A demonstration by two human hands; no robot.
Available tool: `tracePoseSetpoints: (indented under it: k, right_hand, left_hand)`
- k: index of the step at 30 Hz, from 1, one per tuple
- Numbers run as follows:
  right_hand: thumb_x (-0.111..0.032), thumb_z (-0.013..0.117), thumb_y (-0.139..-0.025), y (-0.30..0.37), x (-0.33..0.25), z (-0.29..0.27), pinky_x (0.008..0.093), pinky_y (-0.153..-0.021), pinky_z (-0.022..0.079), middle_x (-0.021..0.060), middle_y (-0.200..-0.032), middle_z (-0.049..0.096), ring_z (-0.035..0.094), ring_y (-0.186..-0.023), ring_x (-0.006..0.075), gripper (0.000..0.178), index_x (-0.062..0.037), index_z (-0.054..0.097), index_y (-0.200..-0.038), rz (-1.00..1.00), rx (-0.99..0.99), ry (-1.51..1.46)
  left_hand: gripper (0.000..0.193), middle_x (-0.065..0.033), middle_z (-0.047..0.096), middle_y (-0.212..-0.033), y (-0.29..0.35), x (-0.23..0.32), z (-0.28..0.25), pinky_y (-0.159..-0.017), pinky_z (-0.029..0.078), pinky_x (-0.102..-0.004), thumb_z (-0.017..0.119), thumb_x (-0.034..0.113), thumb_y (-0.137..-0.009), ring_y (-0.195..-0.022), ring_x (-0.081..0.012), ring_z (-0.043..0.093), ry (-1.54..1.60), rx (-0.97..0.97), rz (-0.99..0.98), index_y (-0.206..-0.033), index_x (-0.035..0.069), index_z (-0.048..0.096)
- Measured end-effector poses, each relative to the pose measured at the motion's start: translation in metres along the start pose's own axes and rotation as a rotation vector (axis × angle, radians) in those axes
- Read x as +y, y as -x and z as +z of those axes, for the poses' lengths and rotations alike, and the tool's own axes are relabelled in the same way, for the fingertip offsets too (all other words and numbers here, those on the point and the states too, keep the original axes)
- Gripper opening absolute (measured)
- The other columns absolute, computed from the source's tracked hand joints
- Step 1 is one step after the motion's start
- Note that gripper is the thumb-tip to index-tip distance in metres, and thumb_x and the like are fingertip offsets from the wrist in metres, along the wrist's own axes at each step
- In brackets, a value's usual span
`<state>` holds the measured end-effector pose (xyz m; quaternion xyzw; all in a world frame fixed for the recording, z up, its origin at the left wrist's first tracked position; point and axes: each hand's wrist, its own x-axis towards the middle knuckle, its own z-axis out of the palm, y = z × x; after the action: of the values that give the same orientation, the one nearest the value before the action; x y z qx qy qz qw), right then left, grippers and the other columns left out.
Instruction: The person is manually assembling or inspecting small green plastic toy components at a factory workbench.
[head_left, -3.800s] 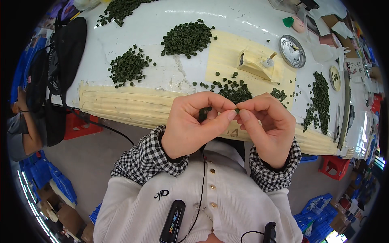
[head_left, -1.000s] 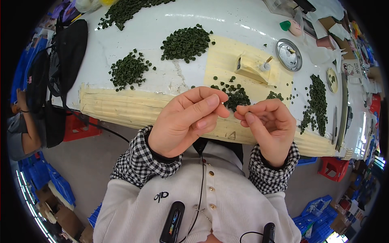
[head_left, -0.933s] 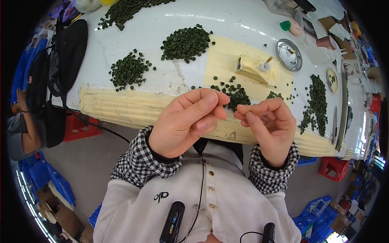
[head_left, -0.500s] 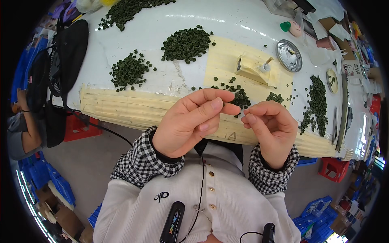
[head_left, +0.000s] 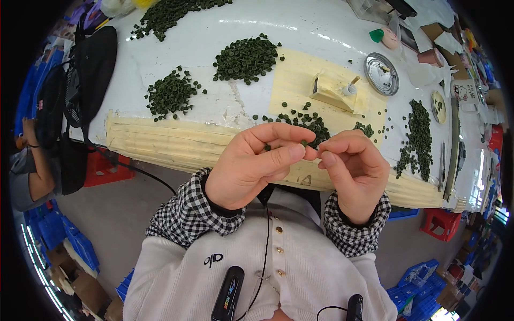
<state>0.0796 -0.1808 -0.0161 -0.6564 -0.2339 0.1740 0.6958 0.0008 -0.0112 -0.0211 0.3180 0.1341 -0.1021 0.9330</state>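
Between the thumb and fingers of my left hand (head_left: 246, 168) sits a small dark green piece (head_left: 304, 143), mostly covered by the fingertips. My right hand (head_left: 357, 176) meets it at the fingertips, thumb and forefinger pinched together; whatever they grip is too small to make out. Just beyond the hands lies a small heap of green disc-like pieces (head_left: 317, 127) on a pale yellow sheet (head_left: 294, 69). A smaller cluster of green pieces (head_left: 365, 129) rests to its right. Farther back on the sheet stands a tape-covered block (head_left: 337, 96) with an upright peg.
Larger heaps of green pieces (head_left: 246, 58) cover parts of the white table (head_left: 316, 21). At right are a long pile (head_left: 418, 136), tweezers (head_left: 442, 166) and a round metal dish (head_left: 381, 73). A black bag (head_left: 99, 75) lies left. Another person's arm (head_left: 38, 160) shows far left.
My left hand's fingertips have shifted slightly right and down, so the green piece now shows between them. My right hand has moved slightly left, against the left fingertips.
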Motion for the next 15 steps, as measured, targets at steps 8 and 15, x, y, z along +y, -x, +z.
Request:
tracePoseSetpoints:
  k: [8, 15]
  right_hand:
    - [0.008, 0.065, -0.075, -0.002, 0.0039, 0.0043, 0.0231, -0.072, 0.046, 0.0083, -0.091, 0.059, 0.056, -0.082, 0.0132, 0.015, 0.003, 0.061, -0.088, -0.118, 0.012, 0.075]
    - [0.008, 0.067, -0.071, -0.0025, 0.0033, 0.0093, 0.0246, -0.067, 0.047, 0.0093, -0.086, 0.059, 0.058, -0.076, 0.0161, 0.016, 0.0014, 0.062, -0.085, -0.273, 0.057, 0.319]
  left_hand:
    - [0.019, -0.0021, 0.064, -0.082, -0.0008, -0.006, 0.0032, -0.047, 0.029, -0.0161, 0.059, 0.009, -0.089, -0.054, -0.0002, 0.037, -0.136, 0.073, 0.033, -0.106, 0.0, 0.064]
    - [0.018, 0.0014, 0.061, -0.076, -0.0002, -0.0081, 0.0047, -0.046, 0.028, -0.0156, 0.061, 0.011, -0.089, -0.054, 0.0008, 0.038, -0.191, 0.121, 0.072, -0.103, 0.0, 0.065]
